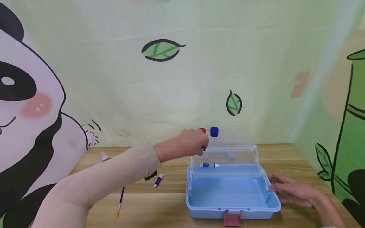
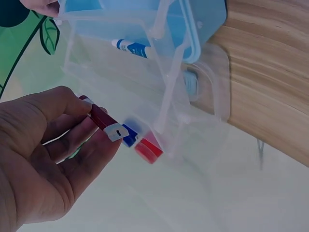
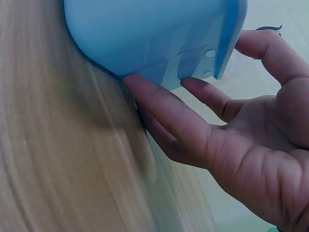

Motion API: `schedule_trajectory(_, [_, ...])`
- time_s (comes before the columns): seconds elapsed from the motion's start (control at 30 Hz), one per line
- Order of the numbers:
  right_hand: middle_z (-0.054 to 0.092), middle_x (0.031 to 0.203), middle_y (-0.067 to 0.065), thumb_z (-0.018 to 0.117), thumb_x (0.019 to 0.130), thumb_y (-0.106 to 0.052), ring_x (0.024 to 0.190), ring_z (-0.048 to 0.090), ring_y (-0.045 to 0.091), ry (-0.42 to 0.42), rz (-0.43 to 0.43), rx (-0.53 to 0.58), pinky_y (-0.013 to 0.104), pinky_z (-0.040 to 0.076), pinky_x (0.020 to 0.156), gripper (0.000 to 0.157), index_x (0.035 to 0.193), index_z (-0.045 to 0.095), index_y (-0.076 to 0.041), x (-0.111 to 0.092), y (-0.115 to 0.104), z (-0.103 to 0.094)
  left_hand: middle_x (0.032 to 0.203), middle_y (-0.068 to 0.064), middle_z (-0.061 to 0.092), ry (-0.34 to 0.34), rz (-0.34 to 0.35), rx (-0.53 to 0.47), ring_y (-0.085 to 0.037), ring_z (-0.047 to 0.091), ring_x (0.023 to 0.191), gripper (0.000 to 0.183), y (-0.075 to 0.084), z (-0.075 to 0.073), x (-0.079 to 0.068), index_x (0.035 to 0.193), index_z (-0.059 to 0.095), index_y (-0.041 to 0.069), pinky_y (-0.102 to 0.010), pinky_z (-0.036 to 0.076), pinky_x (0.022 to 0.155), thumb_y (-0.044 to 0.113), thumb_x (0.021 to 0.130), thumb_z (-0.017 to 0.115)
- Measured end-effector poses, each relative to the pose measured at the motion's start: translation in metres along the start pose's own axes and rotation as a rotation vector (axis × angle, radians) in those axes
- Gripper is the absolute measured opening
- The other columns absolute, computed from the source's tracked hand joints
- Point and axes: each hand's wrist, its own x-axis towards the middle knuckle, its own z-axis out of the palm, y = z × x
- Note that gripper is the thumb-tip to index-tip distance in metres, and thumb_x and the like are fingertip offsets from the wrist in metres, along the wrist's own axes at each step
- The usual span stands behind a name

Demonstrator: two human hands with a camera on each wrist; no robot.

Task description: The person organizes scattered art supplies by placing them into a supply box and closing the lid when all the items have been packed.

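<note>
My left hand (image 1: 195, 141) pinches a small dark red paint tube (image 2: 104, 118) between thumb and fingers, above the clear, raised tray section (image 1: 222, 155) of a light blue storage box (image 1: 233, 209). Near its fingers are a red cylindrical piece (image 2: 148, 151) and a blue one (image 1: 214, 131) at the top of the clear section. A blue-and-white tube (image 1: 209, 165) lies lower in that section. At the box's right end, my right hand (image 1: 296, 191) rests its extended fingertips on the side wall, near the lower edge and the rim.
A pink latch (image 1: 232, 218) hangs at the box's front. Left of the box, a purple-blue tube (image 1: 158, 180) and a paintbrush (image 1: 121, 202) lie on the wooden table (image 1: 159, 209). A white-nozzled bottle (image 1: 104, 156) shows behind the left forearm. A printed cloth (image 1: 119, 79) hangs behind.
</note>
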Motion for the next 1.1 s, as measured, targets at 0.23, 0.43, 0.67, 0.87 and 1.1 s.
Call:
schedule_trajectory(0.23, [0.046, 0.133, 0.017, 0.043, 0.108, -0.01, 0.121, 0.057, 0.025, -0.006, -0.004, 0.0, 0.049, 0.051, 0.101, 0.034, 0.138, 0.032, -0.001, 0.0, 0.001, 0.0, 0.082, 0.005, 0.067, -0.051, 0.026, 0.013, -0.013, 0.058, 0.069, 0.008, 0.013, -0.002, 0.012, 0.098, 0.078, 0.016, -0.022, 0.045, 0.053, 0.014, 0.095, 0.071])
schedule_trajectory(0.43, [0.046, 0.132, 0.016, 0.042, 0.108, -0.01, 0.121, 0.057, 0.026, -0.017, 0.002, 0.009, 0.05, 0.051, 0.1, 0.032, 0.137, 0.033, -0.001, 0.001, 0.001, -0.001, 0.075, 0.007, 0.066, -0.105, 0.016, 0.02, -0.011, 0.057, 0.065, 0.007, 0.018, -0.005, 0.023, 0.09, 0.077, 0.02, -0.023, 0.042, 0.05, 0.015, 0.093, 0.073])
schedule_trajectory(0.67, [0.047, 0.131, 0.015, 0.04, 0.108, -0.008, 0.12, 0.058, 0.027, -0.041, -0.005, 0.022, 0.05, 0.052, 0.099, 0.027, 0.134, 0.035, -0.004, 0.001, 0.002, -0.002, 0.075, 0.006, 0.063, -0.189, 0.046, -0.085, -0.011, 0.057, 0.063, 0.002, 0.025, -0.007, 0.037, 0.092, 0.076, 0.016, -0.02, 0.043, 0.055, 0.013, 0.092, 0.075])
schedule_trajectory(0.87, [0.047, 0.13, 0.015, 0.041, 0.108, -0.008, 0.119, 0.058, 0.027, -0.041, 0.006, 0.023, 0.05, 0.052, 0.098, 0.028, 0.135, 0.034, -0.003, 0.002, 0.002, 0.0, 0.062, 0.003, 0.051, -0.279, 0.081, -0.143, -0.011, 0.05, 0.054, 0.021, 0.029, -0.002, 0.052, 0.074, 0.064, 0.015, -0.02, 0.041, 0.054, 0.008, 0.092, 0.072])
schedule_trajectory(1.1, [0.047, 0.13, 0.015, 0.04, 0.108, -0.009, 0.119, 0.058, 0.026, -0.037, -0.003, 0.02, 0.049, 0.053, 0.098, 0.029, 0.136, 0.034, -0.002, 0.001, 0.003, -0.002, 0.084, 0.0, 0.064, -0.419, 0.132, -0.13, -0.015, 0.061, 0.069, 0.011, 0.04, -0.001, 0.065, 0.09, 0.067, 0.013, -0.022, 0.053, 0.065, 0.009, 0.09, 0.077])
